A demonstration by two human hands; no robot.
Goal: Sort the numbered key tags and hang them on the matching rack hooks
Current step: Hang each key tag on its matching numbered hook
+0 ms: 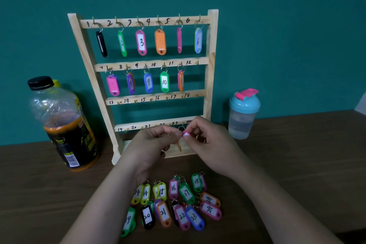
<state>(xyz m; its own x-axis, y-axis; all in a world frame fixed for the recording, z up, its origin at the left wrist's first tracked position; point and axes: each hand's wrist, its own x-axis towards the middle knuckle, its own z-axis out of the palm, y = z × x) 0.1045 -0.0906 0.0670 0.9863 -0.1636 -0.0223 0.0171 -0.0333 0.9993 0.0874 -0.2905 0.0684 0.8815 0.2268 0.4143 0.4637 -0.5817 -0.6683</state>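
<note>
The rack [213, 65] stands upright at the centre of the frame, on the table [297, 154] and against a teal wall [297, 25]. A bottle [63, 125] with a black cap and dark orange liquid stands at left, just beside the rack's left post. A shaker cup [242, 114] with a blue lid and pink flap stands at right, near the right post. Both hands are in front of the bottom rail and cover part of its numbering and part of the rack base.

The left hand [150, 144] and right hand [210, 140] are raised at lower centre, with the forearms entering from the bottom edge. The right thumb and forefinger pinch the pink tag [186, 134]. The left fingers are curled, with their tips closed on the same tag at its ring end. An orange piece shows just below, between the hands; what it is cannot be told.

Count:
- Rails: four, numbered 1 to 24
- hung tags [141, 42]: six on the top rail and five on the second rail, eleven in all
- Third rail, marked 13 to 18: hooks only
- loose tags [186, 193]: more than a dozen, lying in two rough rows on the table at lower centre and marked 14 to 24; they overlap, so no exact count is possible
- Held tags: one seen clearly
</note>
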